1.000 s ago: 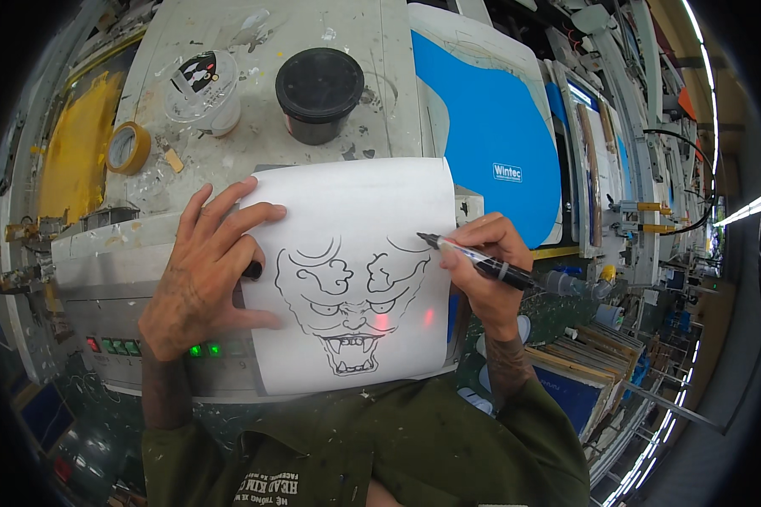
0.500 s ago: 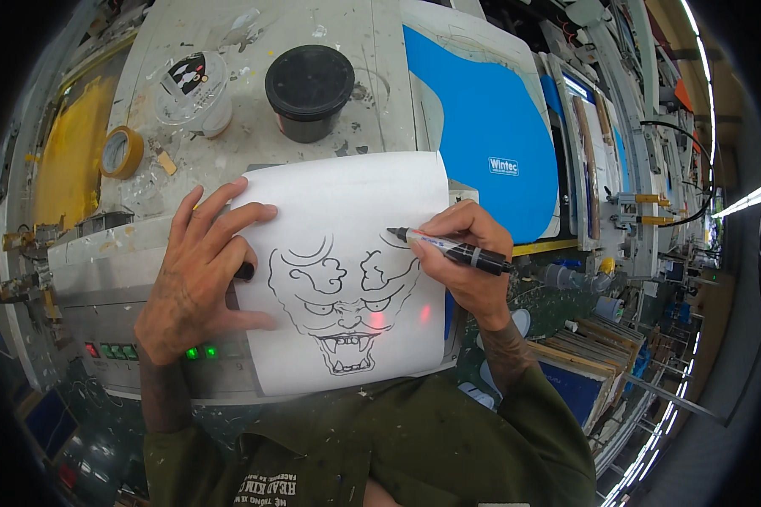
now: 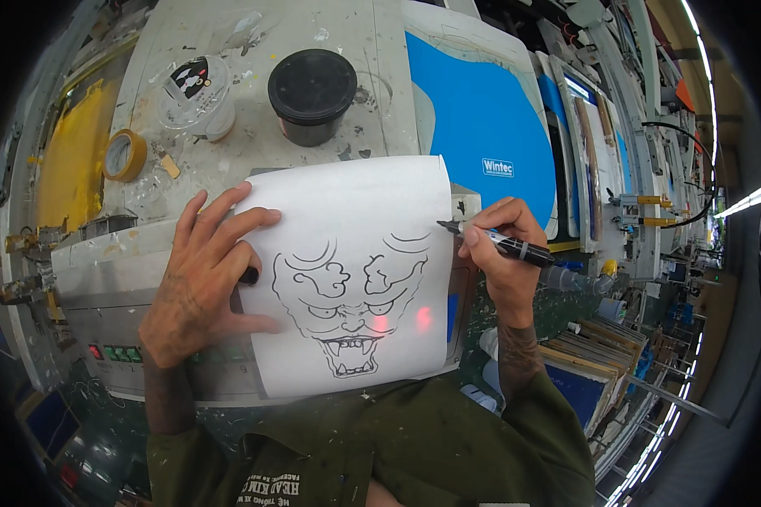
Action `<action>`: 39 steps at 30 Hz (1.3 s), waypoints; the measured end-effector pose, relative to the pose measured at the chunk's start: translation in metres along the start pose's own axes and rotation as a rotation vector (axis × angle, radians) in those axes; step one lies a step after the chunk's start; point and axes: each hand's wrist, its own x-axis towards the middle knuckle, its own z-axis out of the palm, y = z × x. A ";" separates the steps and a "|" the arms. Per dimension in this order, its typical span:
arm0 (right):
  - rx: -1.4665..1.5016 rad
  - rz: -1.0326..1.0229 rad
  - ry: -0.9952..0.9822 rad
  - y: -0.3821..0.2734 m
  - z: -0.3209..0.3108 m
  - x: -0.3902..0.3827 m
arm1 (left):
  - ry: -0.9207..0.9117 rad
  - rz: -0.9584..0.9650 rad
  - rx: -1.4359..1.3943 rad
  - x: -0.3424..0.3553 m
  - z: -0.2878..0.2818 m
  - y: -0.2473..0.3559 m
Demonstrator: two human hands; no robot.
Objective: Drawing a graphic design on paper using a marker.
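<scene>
A white sheet of paper (image 3: 338, 198) carries a black line drawing of a horned, fanged mask face (image 3: 352, 317). My left hand (image 3: 201, 275) rests on the sheet's left edge, fingers spread and thumb apart. A small black cap (image 3: 249, 275) is tucked at its curled index finger; most of it is hidden. In my right hand (image 3: 506, 253) is a black marker (image 3: 516, 248), gripped between thumb and fingers. Its uncapped tip points left, at the sheet's upper right edge, above and right of the newest curved lines. Whether the tip touches paper I cannot tell.
Beyond the sheet stand a black lidded tub (image 3: 312, 97) and a clear plastic tub (image 3: 196, 100). A yellow tape roll (image 3: 126, 155) lies left. A blue printed sheet (image 3: 482, 110) covers the far right. Lit buttons (image 3: 123, 353) line the panel's front. Frames (image 3: 579, 359) lean at right.
My right hand has moved right with the marker, off the drawn lines to the paper's edge. A longer curved stroke now shows at upper right. My left hand stays on the sheet.
</scene>
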 end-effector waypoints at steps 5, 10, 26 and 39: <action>0.011 -0.122 -0.115 0.001 0.019 0.006 | -0.008 -0.003 -0.014 0.000 -0.001 -0.001; 0.025 -0.236 -0.214 0.003 0.028 -0.011 | -0.059 0.102 -0.195 -0.004 -0.015 -0.007; 0.144 -0.409 -0.393 -0.018 0.070 -0.002 | -0.046 0.210 -0.524 -0.004 0.012 0.004; 0.055 -0.304 -0.742 -0.015 0.076 -0.024 | 0.161 0.175 -0.220 -0.001 0.003 0.003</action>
